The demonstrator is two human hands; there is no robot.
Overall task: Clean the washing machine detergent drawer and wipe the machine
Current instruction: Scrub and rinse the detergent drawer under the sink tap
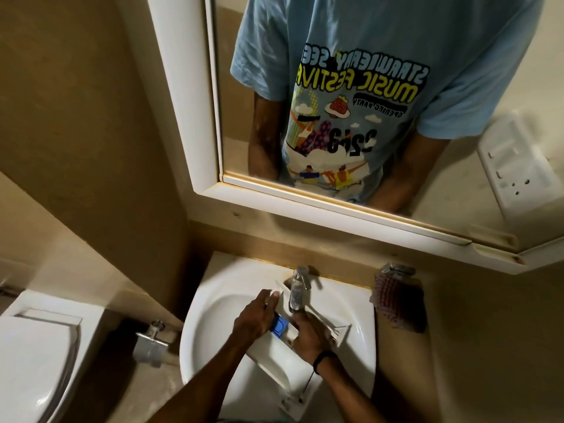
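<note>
Beige bathroom walls all round, dim warm light. White washbasin [213, 303] low in the middle, chrome tap [298, 290] at its far rim. White-framed mirror [183, 117] above, with the reflection of a light blue printed T-shirt [381, 56] and two forearms. White toilet lid [33, 355] at the near left, chrome paper holder [151, 343] on the wall between toilet and basin. Dark checked cloth [396, 300] hanging at the right of the basin, under a chrome fitting. White soap dish [515, 166] on the wall at the far right.

White detergent drawer [271, 352] lying slantwise inside the basin, under the tap, its near end towards the basin's front rim and its far end up beside the tap. Blue insert [279, 325] showing in the drawer between the two hands.

Left hand [256, 319] flat over the drawer's far left part, fingers stretched out and loosely spread, fingertips at the far edge, palm pressing down; not curled round anything that can be seen. Right hand [308, 334] closed round the drawer's right side just below the tap's spout, fingers bent over the wall of the drawer, gripping it. Dark band [325, 358] on the right wrist. Water flow from the tap: cannot tell.
</note>
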